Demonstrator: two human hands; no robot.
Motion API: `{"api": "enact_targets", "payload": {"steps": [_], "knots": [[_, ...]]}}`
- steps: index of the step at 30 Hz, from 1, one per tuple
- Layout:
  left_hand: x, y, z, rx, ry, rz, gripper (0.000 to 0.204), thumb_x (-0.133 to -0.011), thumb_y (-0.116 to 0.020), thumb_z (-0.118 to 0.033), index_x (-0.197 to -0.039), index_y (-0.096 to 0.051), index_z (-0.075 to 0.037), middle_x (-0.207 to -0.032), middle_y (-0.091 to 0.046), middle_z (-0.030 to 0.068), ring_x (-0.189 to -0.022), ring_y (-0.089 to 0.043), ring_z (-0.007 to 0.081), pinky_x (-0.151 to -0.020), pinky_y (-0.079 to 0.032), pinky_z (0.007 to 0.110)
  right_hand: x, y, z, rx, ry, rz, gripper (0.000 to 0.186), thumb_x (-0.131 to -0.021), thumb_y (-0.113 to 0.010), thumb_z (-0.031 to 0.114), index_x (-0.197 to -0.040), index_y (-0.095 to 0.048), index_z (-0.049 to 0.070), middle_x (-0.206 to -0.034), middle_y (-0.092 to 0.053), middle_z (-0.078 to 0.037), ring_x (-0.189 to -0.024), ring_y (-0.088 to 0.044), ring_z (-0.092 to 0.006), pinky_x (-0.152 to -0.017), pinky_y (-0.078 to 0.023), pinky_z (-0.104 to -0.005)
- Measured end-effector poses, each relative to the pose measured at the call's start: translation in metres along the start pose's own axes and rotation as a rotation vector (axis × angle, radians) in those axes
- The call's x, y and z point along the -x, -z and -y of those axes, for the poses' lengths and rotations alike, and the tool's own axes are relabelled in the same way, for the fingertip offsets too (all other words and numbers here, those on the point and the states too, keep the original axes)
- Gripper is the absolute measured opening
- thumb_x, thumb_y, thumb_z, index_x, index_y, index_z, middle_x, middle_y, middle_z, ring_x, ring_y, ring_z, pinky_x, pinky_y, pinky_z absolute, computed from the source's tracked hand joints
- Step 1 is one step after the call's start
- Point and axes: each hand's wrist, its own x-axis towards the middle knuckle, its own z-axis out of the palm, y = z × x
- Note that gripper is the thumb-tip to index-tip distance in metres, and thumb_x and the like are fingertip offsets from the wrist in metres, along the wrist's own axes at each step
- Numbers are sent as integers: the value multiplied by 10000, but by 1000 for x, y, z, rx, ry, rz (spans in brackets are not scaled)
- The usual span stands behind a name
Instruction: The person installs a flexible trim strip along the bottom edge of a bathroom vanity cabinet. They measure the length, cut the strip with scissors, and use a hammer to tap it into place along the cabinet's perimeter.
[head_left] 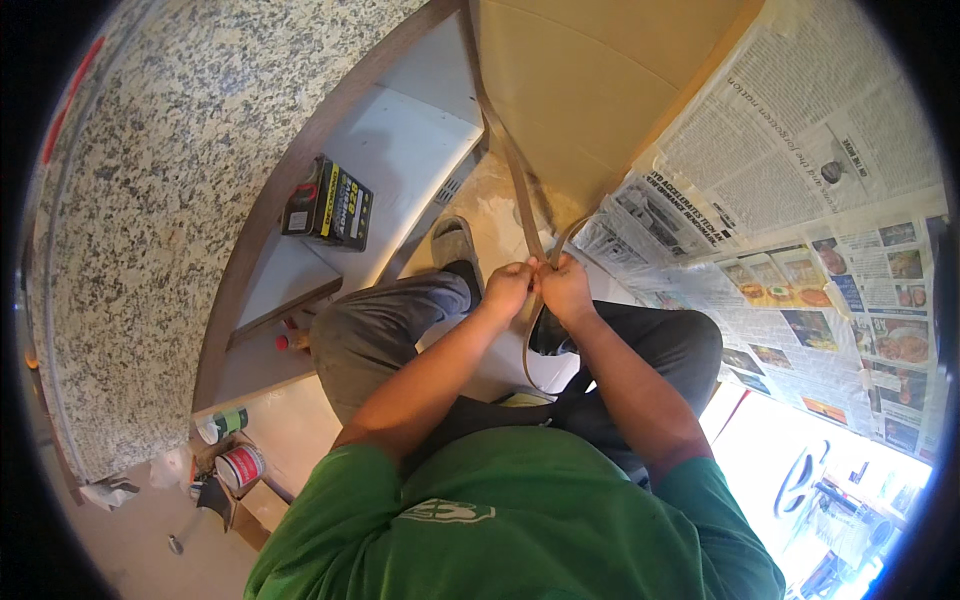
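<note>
A long, thin brown edging strip (522,200) runs down from the top of the cabinet to my hands. Part of it curls behind my right hand, and another length hangs in a bend between my knees. My left hand (508,290) and my right hand (566,290) meet side by side over my lap, both closed on the strip. The fingertips press close together, so their exact grip is partly hidden.
On my left is an open cabinet (420,125) under a speckled countertop (190,160); a black-and-yellow adhesive tin (342,208) stands inside. Newspaper-covered panel (800,170) rises on my right. Paint cans (240,467) and a cardboard box (262,510) sit at lower left.
</note>
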Motion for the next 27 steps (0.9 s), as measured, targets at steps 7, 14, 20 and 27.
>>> {"api": "enact_targets", "payload": {"steps": [7,14,20,27], "knots": [[-37,63,-2,-4,-79,-55,268,-988,-612,-281,-1091,-621,-34,-848,-647,37,-777,-621,120,-586,-481,283,-17,18,-33,101,-53,145,255,-985,-567,240,-1091,-576,8,-710,-619,-78,-569,-616,-184,-539,-515,-354],[-138,73,-37,-56,17,-42,445,-949,-661,-275,-1313,-511,-68,-1119,-652,110,-962,-651,206,-781,-540,347,-7,25,-17,271,14,185,433,-964,-540,219,-1341,-485,13,-944,-673,-294,-941,-649,-478,-840,-517,-505],[-181,39,-40,475,124,190,300,-931,-681,-260,-1125,-587,-52,-991,-683,94,-848,-661,206,-773,-548,361,6,41,-34,-60,70,261,562,-978,-565,88,-1511,-385,112,-1220,-661,-111,-1045,-656,-234,-860,-523,-346],[-234,38,-17,231,12,-200,100,-878,-693,-78,-930,-617,-39,-814,-649,58,-635,-611,176,-560,-521,319,0,91,-32,-151,-375,520,109,-872,-700,95,-979,-684,77,-953,-689,-10,-918,-617,-147,-833,-479,-295]]}}
